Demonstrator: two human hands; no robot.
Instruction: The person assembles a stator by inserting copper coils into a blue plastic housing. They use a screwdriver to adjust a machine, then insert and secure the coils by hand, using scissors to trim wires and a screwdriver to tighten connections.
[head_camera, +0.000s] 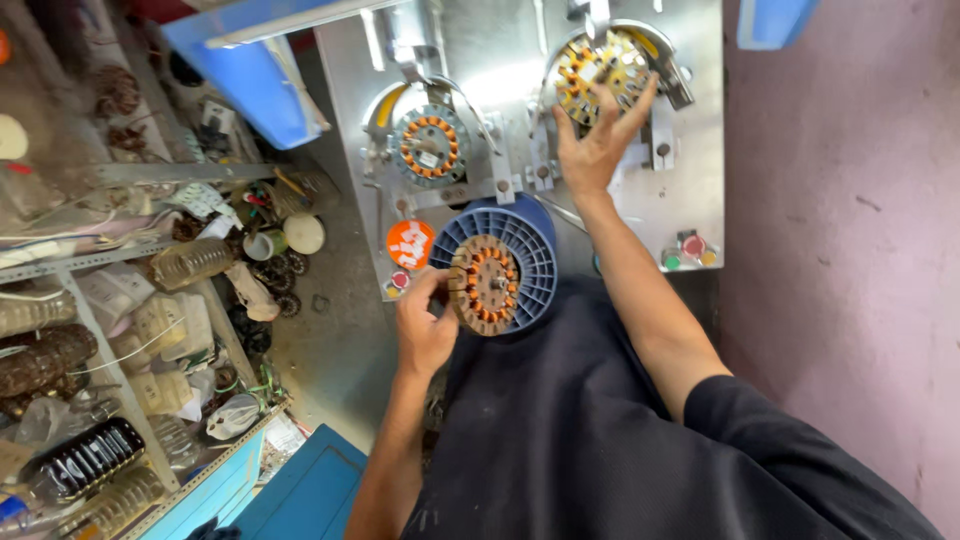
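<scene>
Copper-wound stator (484, 284) in left hand (424, 325), beside round orange label (410, 243).

Wound stators: three are seen, one (484, 284) held low by the left hand, one (429, 145) on the left fixture, one (601, 74) on the right fixture.
Hands: two, left (424, 325) and right (597, 140).
Blue ribbed motor covers: one (532, 252).
Round orange stickers: one (410, 244).
</scene>
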